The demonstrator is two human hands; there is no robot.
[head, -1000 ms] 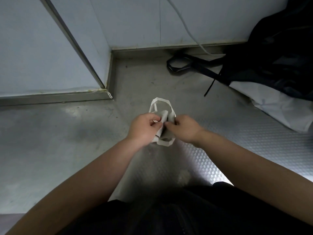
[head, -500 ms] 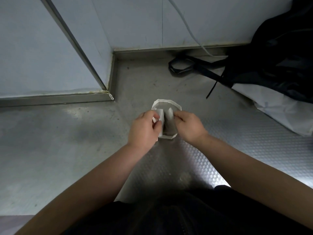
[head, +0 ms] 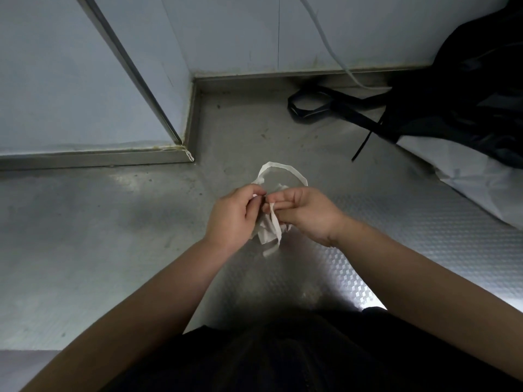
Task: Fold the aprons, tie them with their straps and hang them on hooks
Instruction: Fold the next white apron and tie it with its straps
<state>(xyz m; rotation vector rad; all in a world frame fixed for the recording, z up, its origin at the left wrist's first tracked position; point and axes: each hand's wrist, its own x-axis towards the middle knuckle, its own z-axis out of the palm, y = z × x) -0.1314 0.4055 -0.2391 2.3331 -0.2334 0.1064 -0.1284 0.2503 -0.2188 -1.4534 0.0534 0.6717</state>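
A small folded white apron bundle (head: 267, 232) hangs between my two hands above the steel floor. Its white strap forms a loop (head: 285, 168) that rises beyond my fingers. My left hand (head: 233, 215) grips the bundle's left side, with thumb and fingers curled round the strap. My right hand (head: 307, 212) pinches a strap end that runs down across its fingers. Most of the bundle is hidden behind both hands.
A black apron (head: 464, 89) with black straps (head: 317, 104) lies heaped at the right on a white apron (head: 467, 172). A white cable (head: 331, 49) runs down the back wall. A steel door frame (head: 135, 72) and threshold stand at the left.
My hands have moved closer together on the bundle. The right hand has turned and now pinches a strap end, and the strap loop above has grown rounder.
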